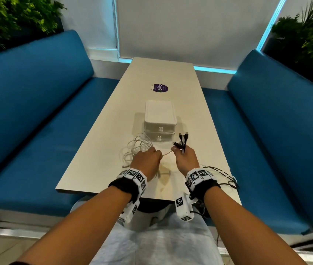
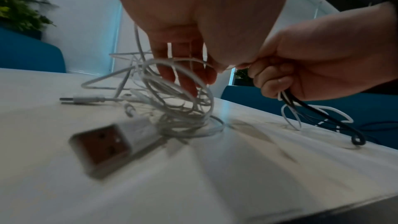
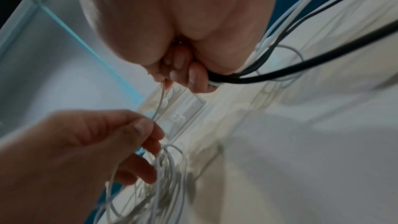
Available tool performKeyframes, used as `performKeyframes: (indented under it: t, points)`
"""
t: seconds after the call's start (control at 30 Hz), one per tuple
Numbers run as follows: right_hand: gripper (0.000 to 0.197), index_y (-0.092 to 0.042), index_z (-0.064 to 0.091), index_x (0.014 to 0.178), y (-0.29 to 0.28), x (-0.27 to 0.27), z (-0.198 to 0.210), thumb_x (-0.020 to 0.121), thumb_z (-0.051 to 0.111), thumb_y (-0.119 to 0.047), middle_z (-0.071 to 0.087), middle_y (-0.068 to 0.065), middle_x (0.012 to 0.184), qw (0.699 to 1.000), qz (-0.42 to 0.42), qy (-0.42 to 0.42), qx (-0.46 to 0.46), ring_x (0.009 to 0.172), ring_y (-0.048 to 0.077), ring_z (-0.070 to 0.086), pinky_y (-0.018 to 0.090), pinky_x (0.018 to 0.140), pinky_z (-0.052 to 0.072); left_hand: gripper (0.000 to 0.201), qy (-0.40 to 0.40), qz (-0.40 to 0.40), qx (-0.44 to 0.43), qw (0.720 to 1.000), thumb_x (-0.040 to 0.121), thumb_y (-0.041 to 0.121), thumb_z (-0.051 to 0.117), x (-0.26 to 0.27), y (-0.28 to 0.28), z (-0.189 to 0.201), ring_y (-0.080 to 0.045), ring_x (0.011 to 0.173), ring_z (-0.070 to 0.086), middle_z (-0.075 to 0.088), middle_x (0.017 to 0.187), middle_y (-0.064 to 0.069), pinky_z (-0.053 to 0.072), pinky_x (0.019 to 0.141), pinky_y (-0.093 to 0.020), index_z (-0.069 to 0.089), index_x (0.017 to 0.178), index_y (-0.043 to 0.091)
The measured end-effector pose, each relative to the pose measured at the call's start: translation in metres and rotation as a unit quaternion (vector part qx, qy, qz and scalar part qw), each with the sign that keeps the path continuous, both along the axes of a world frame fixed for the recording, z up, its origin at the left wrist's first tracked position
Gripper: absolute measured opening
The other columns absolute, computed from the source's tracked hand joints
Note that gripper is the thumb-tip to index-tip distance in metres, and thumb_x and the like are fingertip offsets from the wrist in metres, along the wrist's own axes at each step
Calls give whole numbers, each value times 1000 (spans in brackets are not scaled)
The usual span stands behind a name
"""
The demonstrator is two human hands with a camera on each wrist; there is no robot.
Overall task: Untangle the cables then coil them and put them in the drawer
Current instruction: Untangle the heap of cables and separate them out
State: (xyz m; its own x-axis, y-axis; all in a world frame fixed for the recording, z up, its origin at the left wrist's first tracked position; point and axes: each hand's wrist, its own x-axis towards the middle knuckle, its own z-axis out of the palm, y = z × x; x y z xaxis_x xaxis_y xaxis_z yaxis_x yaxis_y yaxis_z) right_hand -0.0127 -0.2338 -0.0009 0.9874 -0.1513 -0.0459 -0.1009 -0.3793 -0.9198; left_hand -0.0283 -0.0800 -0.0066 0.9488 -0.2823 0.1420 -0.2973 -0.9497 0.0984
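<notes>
The left hand [image 1: 148, 161] is pinching a strand of the limp white cable tangle [image 1: 137, 146] lying on the surface [image 1: 98, 150]; the right hand [image 1: 185, 156] is gripping gathered plug ends [image 1: 182, 140]. Light and floppy, it is probably best held near the plugs.

White cables [image 1: 138, 145] lie tangled near the tabletop's [image 1: 102, 153] near edge, tabletop itself cream/off-white; black cables [image 1: 183, 142] w/ black plugs stick up from right hand [image 1: 185, 159], and black + white strands trail off the near right corner. Drawer unit [image 1: 160, 121] at tabletop centre is white w/ small white knobs; sticker [image 1: 160, 87] toward far edge is purple w/ white lettering. Benches [image 1: 37, 121] both sides are blue, wristbands [image 1: 130, 185] black w/ white blocks carrying black-and-white square markers, plants [image 1: 8, 18] green.
</notes>
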Motion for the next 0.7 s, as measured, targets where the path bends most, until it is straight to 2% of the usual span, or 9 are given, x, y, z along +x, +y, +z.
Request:
performKeyframes:
  t: [0.1,0.17,0.27,0.33,0.4,0.47,0.57,0.63,0.7]
  points:
    - [18,-19,71,91,-3,3,2,93,55,-27,59,-2,66,999,-17,7,35,64,18,51,30,68,40,19,-39,-29,4,999,101,21,43,4,2,-5,-29,97,55,61,101,-3,36,82,-38,61,106,19]
    - [20,-19,71,89,0,4,3,93,56,-31,54,-8,58,999,-7,16,34,59,16,49,30,69,39,19,-59,-49,-14,997,99,22,45,5,0,-7,-26,100,52,62,102,-2,36,86,-37,63,105,19]
    - [17,-21,71,92,5,5,2,94,54,-23,72,1,92,999,39,17,-13,91,21,63,29,82,43,17,-63,-101,-56,991,96,18,54,5,-5,-7,-28,97,58,65,109,-5,46,81,-38,70,99,13]
    - [20,-21,70,92,4,4,0,95,50,-19,72,5,106,994,55,24,-86,100,24,63,28,82,43,18,-31,-117,-65,991,97,18,52,5,-6,-11,-31,89,62,67,101,-7,47,75,-38,68,98,11]
    - [23,-15,69,97,-6,5,-2,96,46,-16,70,10,110,985,45,33,-163,103,31,62,30,81,45,17,4,-99,-41,994,100,20,47,5,1,-14,-32,87,62,68,95,-8,41,75,-35,63,101,14]
    - [26,-11,67,109,-24,7,0,98,43,-15,67,16,115,980,8,54,-190,105,36,60,31,80,45,18,24,-77,-18,997,98,16,46,7,14,-17,-31,95,61,68,99,-8,38,87,-35,62,107,16]
    - [28,-8,63,113,-46,9,0,101,40,-18,63,16,118,981,-29,84,-171,107,36,58,29,77,40,23,33,-75,-5,997,95,11,47,9,21,-21,-27,103,59,68,105,-6,31,102,-32,61,111,17]
    - [29,-7,59,116,-47,9,0,102,38,-19,61,14,115,984,-25,84,-152,106,34,57,31,77,39,22,21,-78,7,997,95,15,45,10,17,-23,-28,101,61,69,102,-7,32,103,-34,62,110,16]
    - [26,-9,59,112,-40,9,1,101,37,-20,61,12,104,993,-27,67,-93,92,29,58,30,69,40,21,13,-78,29,996,98,20,43,9,11,-25,-28,99,61,69,99,-7,33,102,-37,62,108,16]
